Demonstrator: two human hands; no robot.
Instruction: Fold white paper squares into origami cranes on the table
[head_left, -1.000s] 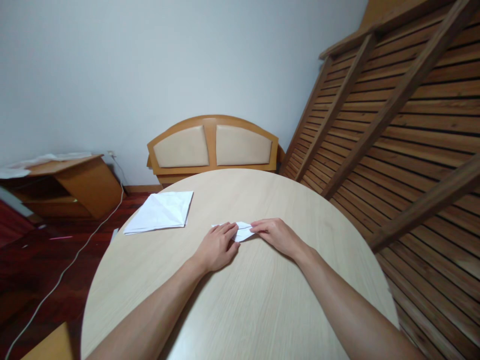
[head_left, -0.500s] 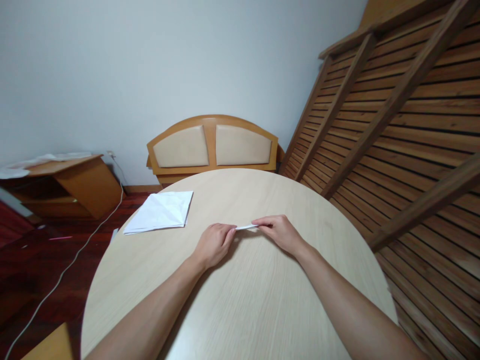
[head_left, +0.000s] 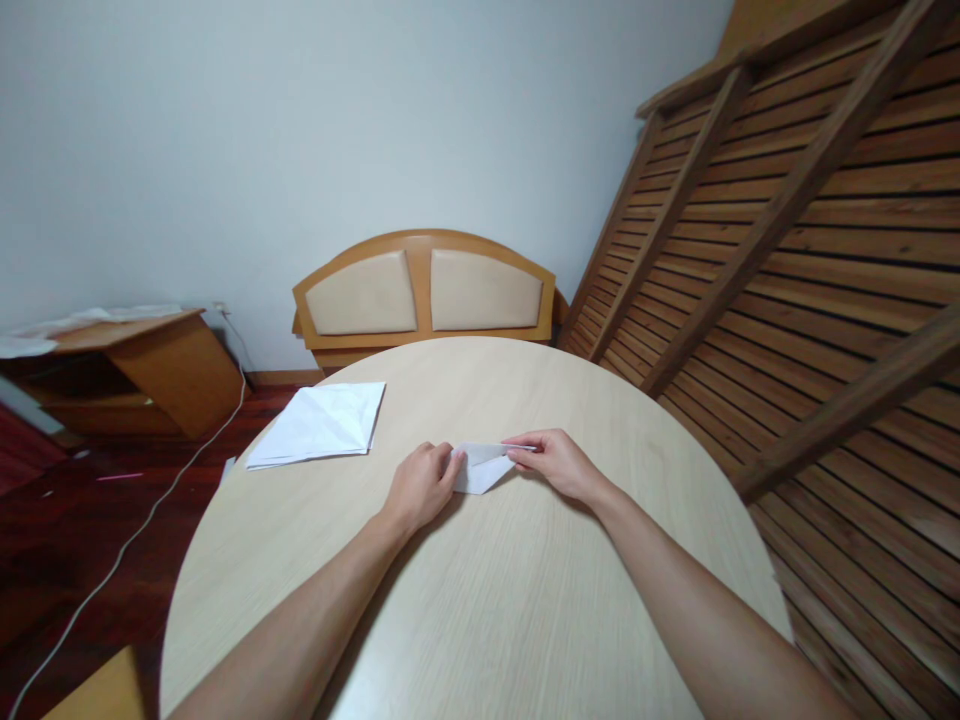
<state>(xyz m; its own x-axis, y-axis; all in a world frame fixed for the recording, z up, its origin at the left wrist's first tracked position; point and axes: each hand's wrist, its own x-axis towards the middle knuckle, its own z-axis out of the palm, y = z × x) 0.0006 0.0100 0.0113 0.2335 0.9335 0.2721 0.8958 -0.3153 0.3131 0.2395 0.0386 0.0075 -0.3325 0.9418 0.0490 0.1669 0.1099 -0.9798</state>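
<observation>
A small folded piece of white paper (head_left: 480, 475) is held between my two hands, just over the middle of the round table (head_left: 487, 600). One flap of it hangs toward me, with a crease or opening along its upper part. My left hand (head_left: 421, 482) pinches the left end between thumb and fingers. At the right end, my right hand (head_left: 553, 463) grips the upper edge with thumb and forefinger. Part of the paper is hidden behind the fingers.
A stack of white paper sheets (head_left: 322, 425) lies at the table's left edge. Beyond the table stands a padded headboard (head_left: 424, 290) against the wall. Wooden slats (head_left: 750, 250) lean on the right. A low cabinet (head_left: 180, 370) and a white cable (head_left: 150, 520) are on the left.
The folded paper, seen edge-on as a thin strip before, is now turned so that its face and a lower flap show. Both hands stay in nearly the same place.
</observation>
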